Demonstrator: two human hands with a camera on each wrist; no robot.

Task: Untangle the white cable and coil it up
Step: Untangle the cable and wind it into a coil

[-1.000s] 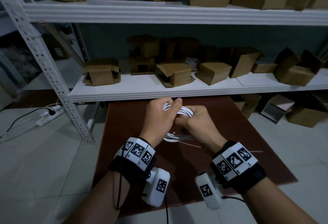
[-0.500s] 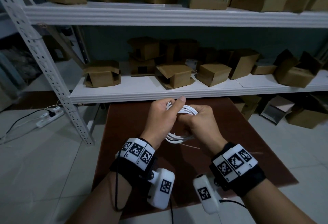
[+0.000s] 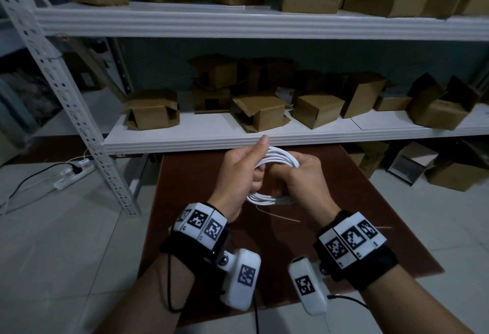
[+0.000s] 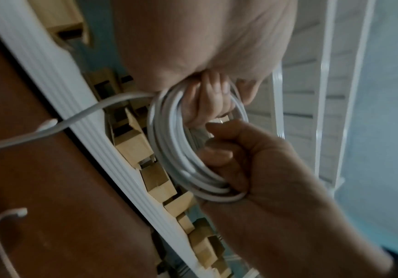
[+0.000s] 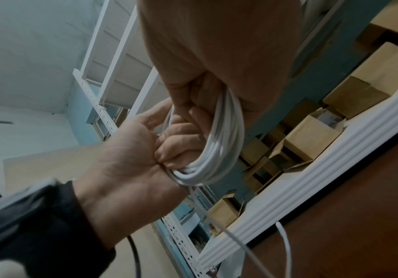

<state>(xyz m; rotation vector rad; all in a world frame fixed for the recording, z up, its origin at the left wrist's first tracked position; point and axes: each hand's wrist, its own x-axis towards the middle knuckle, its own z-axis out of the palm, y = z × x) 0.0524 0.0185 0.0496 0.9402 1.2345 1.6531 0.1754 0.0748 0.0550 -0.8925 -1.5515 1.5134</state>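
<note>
Coils of the white cable (image 3: 275,160) stand as an upright ring between the two grips, above the desk (image 3: 190,175). The right hand (image 3: 304,177) closes around one side, the left hand (image 3: 238,172) around the other (index finger straight). A loose tail (image 4: 50,127) runs from the left hand's side down toward the desk — probably the left hand is nearer to wind it on.

head looks down; wrist views close; all share cable coil (image 3: 275,157).
</note>
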